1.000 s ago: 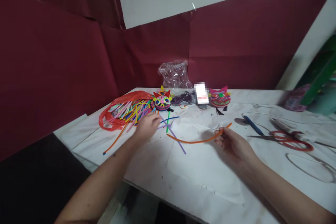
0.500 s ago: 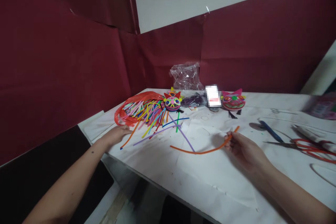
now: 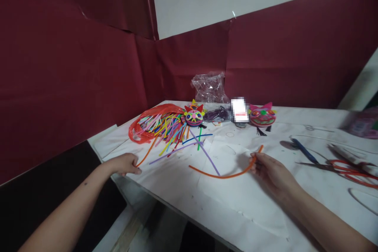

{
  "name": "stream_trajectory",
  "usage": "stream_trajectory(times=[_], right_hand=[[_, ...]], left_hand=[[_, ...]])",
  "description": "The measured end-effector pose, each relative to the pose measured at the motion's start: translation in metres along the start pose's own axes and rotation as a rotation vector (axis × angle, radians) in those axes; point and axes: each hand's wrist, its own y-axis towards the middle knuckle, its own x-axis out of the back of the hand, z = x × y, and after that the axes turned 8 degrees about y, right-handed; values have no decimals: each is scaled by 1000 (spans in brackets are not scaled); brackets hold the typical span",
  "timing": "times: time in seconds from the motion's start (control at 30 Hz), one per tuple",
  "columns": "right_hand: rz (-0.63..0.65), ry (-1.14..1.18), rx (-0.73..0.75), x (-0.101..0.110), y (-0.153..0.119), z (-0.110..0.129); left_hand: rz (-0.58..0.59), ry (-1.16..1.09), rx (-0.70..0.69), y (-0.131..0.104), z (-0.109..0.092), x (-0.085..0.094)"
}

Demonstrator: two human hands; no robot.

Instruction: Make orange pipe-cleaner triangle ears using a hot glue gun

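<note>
My right hand (image 3: 267, 169) pinches an orange pipe cleaner (image 3: 223, 177) near one end, and the strip bows out to the left just over the white paper. At the left table edge, my left hand (image 3: 126, 163) has its thumb and fingers closed around the near end of another orange pipe cleaner (image 3: 147, 152). A tiny dark blue bit shows there; exactly what the fingertips grip is hidden. Between the hands lie purple (image 3: 208, 156), blue (image 3: 193, 138) and green (image 3: 199, 139) pipe cleaners, partly crossing.
A red plastic bag (image 3: 134, 132) spills a many-coloured bundle of pipe cleaners (image 3: 165, 126). Colourful animal heads (image 3: 194, 117) and a pink one (image 3: 262, 115) stand behind, with clear plastic wrapping (image 3: 209, 86). Scissors (image 3: 345, 169), a blue-handled tool (image 3: 304, 149) and pliers (image 3: 345, 153) lie right.
My left hand has moved toward me and down onto the near end of the orange pipe cleaner by the edge. My right hand, with its pipe cleaner, has shifted slightly left and lower.
</note>
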Motion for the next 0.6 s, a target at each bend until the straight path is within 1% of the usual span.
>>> stream_trajectory(times=[0.03,0.13,0.3,0.37,0.53,0.6], right_hand=[[5,-6,-11,0,0,-1],[18,-22,-26,-2,-2,-3],[5,-54,-17,-4,-4,-2],[13,-58,-11,-3,-4,0],[31,-64,-2,-3,-3,1],[30,-79,-16,-3,-4,0]], left_hand=[[5,12,-25,-5,1,-4],[-54,1,-58,-12,1,-13],[-172,-166,-10,-8,-4,-22],[-199,-191,10,-8,-4,-25],[-199,-277,35,-12,1,-22],[-208,-328,44,-9,-1,-19]])
